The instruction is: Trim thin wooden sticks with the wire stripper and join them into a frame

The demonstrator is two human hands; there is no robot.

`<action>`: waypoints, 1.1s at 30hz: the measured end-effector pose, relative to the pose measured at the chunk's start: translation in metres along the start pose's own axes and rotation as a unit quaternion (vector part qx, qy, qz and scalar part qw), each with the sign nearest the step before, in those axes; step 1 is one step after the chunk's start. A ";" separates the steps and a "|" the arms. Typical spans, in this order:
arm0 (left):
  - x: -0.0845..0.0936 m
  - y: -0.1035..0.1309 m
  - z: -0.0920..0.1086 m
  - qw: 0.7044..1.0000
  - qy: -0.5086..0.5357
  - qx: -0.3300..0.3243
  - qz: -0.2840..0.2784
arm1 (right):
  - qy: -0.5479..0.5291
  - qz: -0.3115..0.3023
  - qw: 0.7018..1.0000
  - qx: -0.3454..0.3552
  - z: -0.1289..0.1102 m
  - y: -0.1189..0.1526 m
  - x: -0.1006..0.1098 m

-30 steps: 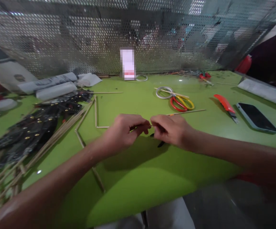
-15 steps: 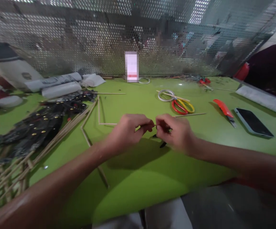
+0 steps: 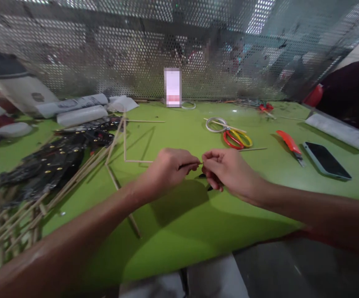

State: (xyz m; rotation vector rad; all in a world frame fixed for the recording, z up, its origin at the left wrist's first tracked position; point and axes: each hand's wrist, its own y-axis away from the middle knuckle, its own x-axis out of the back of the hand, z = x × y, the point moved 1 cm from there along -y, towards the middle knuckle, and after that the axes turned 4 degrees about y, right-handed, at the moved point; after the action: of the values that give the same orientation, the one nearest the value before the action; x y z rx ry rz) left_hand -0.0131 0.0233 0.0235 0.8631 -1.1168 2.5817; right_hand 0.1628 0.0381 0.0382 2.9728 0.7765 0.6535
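Note:
My left hand point(image 3: 175, 167) is closed around one end of a thin wooden stick frame point(image 3: 125, 140). The frame zigzags out to the left with jointed corners, and part of it passes behind my left forearm. Just past my left fingertips the stick's tip shows, and the fingers of my right hand point(image 3: 221, 167) pinch at it. Anything else small between those fingertips is too fine to make out. Beneath my right hand, two dark pointed pieces point(image 3: 202, 176) lie on the green table point(image 3: 179, 231), mostly hidden.
Right of my hands lie red-and-yellow-handled scissors point(image 3: 233, 138), a tape roll point(image 3: 216, 124), an orange utility knife point(image 3: 289, 142) and a phone point(image 3: 326, 160). Loose sticks point(image 3: 70, 182) and black plastic-wrapped material point(image 3: 55, 161) cover the left. Behind stands a perforated metal screen point(image 3: 130, 54).
The stick frame's far corner has risen and shifted slightly left, its shadow now visible on the table. My right fingers have turned and uncurled somewhat at the stick's tip.

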 end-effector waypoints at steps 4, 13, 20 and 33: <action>-0.003 0.002 -0.001 0.998 -0.041 -0.046 0.004 | -0.101 -0.011 0.990 -0.096 -0.008 0.001 -0.001; -0.003 0.002 0.000 0.996 -0.054 -0.064 0.009 | -0.149 -0.018 0.978 -0.145 -0.009 0.001 0.002; -0.004 0.002 -0.001 0.997 -0.039 -0.064 -0.018 | -0.184 -0.027 0.966 -0.177 -0.007 0.001 0.003; -0.012 0.005 -0.003 0.992 -0.061 -0.102 -0.042 | -0.200 -0.040 0.954 -0.219 -0.005 0.009 0.004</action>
State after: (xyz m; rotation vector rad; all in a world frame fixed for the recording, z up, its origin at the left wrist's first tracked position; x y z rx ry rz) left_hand -0.0069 0.0225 0.0114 1.0069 -1.3194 2.3252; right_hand 0.1682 0.0319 0.0449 2.5255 0.6177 0.1702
